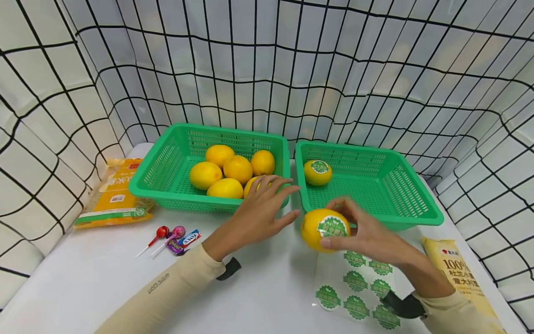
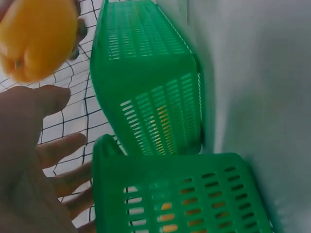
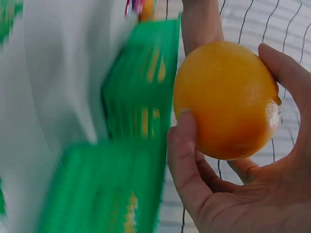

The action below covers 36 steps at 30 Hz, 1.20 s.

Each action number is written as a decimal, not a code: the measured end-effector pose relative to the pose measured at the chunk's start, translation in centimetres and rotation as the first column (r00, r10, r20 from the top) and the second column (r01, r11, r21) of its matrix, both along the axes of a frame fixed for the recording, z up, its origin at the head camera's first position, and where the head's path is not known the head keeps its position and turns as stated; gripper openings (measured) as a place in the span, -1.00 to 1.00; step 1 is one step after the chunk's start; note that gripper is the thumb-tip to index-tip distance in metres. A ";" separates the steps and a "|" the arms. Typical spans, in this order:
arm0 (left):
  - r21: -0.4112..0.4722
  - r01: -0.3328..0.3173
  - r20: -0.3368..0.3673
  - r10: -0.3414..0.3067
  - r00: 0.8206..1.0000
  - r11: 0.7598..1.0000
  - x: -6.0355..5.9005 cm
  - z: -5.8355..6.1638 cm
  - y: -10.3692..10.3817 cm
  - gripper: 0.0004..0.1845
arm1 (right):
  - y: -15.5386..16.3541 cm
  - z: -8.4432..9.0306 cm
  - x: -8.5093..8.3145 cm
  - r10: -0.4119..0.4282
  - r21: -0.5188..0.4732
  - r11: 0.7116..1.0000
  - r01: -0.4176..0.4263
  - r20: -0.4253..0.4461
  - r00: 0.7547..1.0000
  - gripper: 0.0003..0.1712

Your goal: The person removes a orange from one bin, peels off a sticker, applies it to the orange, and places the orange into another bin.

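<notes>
Right hand: the right hand (image 1: pixel 367 234) grasps the stickered lemon (image 1: pixel 326 229), fingers and thumb curled round it, at centre right of the head view, just in front of the right basket (image 1: pixel 413 206).
Left hand: the left hand (image 1: pixel 260 208) is relaxed, fingers spread and holding nothing, at centre frame by the near rim of the left basket (image 1: pixel 150 185).
Doing it well: judged from this, the lemon should go down gently in the right basket beside the labelled lemon (image 1: pixel 318 172), sticker up, clear of the rim.
Sticker sheet: the sheet (image 1: pixel 354 287) lies at lower right, under the right forearm.
Head view only: shows the green label, the plain lemons (image 1: pixel 227 174) and the lollipops (image 1: pixel 164 236).
Right wrist view only: shows the palm (image 3: pixel 252 204) cupping the lemon's bare underside; no label is visible there.
Left wrist view only: shows the basket walls from the side.
</notes>
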<state>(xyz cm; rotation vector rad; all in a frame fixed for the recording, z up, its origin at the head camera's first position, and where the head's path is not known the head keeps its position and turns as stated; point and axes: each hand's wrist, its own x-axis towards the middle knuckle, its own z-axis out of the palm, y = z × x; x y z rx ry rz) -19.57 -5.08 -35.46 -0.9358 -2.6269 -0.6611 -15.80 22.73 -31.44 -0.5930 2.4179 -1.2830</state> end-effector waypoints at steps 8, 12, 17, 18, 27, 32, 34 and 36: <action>-0.048 -0.035 0.081 0.039 0.996 0.998 -1.6 -0.5 1.2 -0.33 | 3.7 2.8 -6.9 -0.097 0.144 0.983 0.110 -0.091 0.991 -0.21; -0.058 -0.055 0.074 0.060 0.995 0.997 -1.7 -0.5 1.0 -0.33 | 4.6 2.9 -11.1 -0.095 0.231 0.967 0.107 -0.063 0.994 -0.13; -0.056 -0.064 0.100 0.070 0.993 0.996 -1.6 -0.6 1.0 -0.34 | 5.6 1.9 -16.0 -0.089 0.339 0.937 0.086 -0.005 0.996 -0.10; -0.054 -0.063 0.105 0.068 0.992 0.997 -1.5 -0.6 1.1 -0.34 | 5.8 1.7 -16.7 -0.088 0.358 0.930 0.079 0.008 0.996 -0.10; -0.048 -0.036 0.110 0.041 0.993 0.998 -1.5 -0.5 1.7 -0.32 | 6.7 -0.1 -20.7 -0.097 0.425 0.904 0.047 0.096 0.991 -0.09; -0.053 -0.037 0.109 0.042 0.993 0.998 -1.5 -0.6 1.9 -0.31 | 7.2 -1.0 -21.2 -0.140 0.391 0.917 0.072 0.149 0.979 -0.09; -0.051 -0.038 0.113 0.044 0.993 0.998 -1.6 -0.6 2.0 -0.32 | 7.6 -1.3 -21.3 -0.149 0.381 0.922 0.074 0.172 0.974 -0.08; -0.047 -0.040 0.113 0.045 0.993 0.998 -1.7 -0.7 2.1 -0.33 | 8.0 -1.4 -21.4 -0.155 0.386 0.919 0.077 0.177 0.972 -0.08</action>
